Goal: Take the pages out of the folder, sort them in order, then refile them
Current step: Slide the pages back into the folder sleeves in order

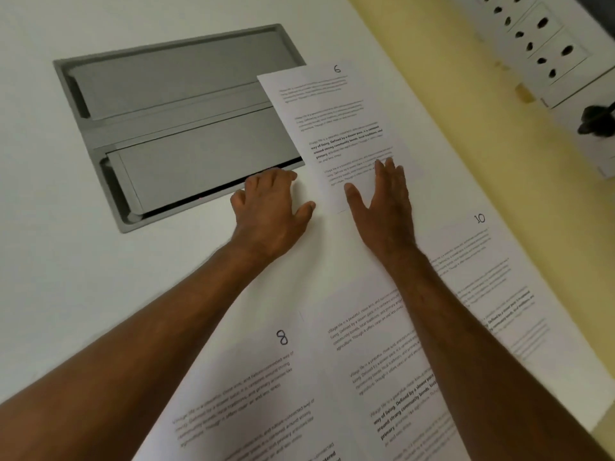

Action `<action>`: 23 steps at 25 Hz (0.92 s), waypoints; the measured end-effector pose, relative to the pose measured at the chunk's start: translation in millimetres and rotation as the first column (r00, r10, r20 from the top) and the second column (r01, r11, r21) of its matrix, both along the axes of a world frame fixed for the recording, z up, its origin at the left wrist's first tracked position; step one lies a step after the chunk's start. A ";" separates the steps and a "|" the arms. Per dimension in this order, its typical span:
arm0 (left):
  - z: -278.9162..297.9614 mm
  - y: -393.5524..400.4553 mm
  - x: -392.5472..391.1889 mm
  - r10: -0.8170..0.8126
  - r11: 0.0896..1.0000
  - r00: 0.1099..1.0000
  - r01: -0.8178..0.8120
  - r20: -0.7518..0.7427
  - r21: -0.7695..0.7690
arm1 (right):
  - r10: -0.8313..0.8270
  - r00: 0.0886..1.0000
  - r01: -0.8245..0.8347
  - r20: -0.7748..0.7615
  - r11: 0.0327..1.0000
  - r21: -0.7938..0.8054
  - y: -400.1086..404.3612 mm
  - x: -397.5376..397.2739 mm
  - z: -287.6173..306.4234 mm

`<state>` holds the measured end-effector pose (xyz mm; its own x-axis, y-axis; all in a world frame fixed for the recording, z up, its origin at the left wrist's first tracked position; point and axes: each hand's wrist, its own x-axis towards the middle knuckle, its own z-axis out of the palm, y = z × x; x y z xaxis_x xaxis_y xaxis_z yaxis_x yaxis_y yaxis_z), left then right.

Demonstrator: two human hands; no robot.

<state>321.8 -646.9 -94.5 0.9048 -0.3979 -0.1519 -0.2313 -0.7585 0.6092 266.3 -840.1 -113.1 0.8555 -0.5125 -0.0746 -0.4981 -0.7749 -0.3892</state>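
Paper pages (336, 128) under flat hands (387, 194)

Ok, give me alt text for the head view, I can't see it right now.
Right hand rests flat on the page marked 6, while the left hand rests on the white desk beside a grey cable hatch. Pages marked 8 and 10 lie nearer, under the forearms.

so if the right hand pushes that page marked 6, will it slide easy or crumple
The page marked 6 is a single thin sheet lying flat on the smooth white desk, so it will probably slide easily under the flat right hand. Its far corner overhangs the grey recessed hatch, so it could catch or bend there. Lifted by one edge, it would likely droop.
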 end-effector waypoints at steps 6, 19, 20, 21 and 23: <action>-7.6 -25.9 4.2 0.098 0.993 0.992 -0.103 0.080 0.059 | 0.052 0.996 -0.060 -0.077 0.993 -0.101 9.9 -3.4 -14.5; 28.6 -38.7 11.1 0.217 0.535 0.698 -0.670 -0.682 -0.515 | 0.064 0.997 -0.060 0.042 0.994 -0.088 27.6 -18.3 -10.1; 26.9 -38.4 11.4 0.241 0.512 0.688 -0.689 -0.684 -0.513 | 0.063 0.997 -0.059 0.047 0.995 -0.081 27.7 -18.8 -10.1; 25.1 -38.8 11.2 0.285 0.520 0.695 -0.691 -0.660 -0.502 | 0.061 0.997 -0.057 0.048 0.995 -0.078 27.7 -19.5 -9.8; 21.0 -40.8 8.9 0.377 0.599 0.725 -0.666 -0.577 -0.444 | 0.063 0.997 -0.059 0.054 0.996 -0.070 27.8 -21.0 -8.5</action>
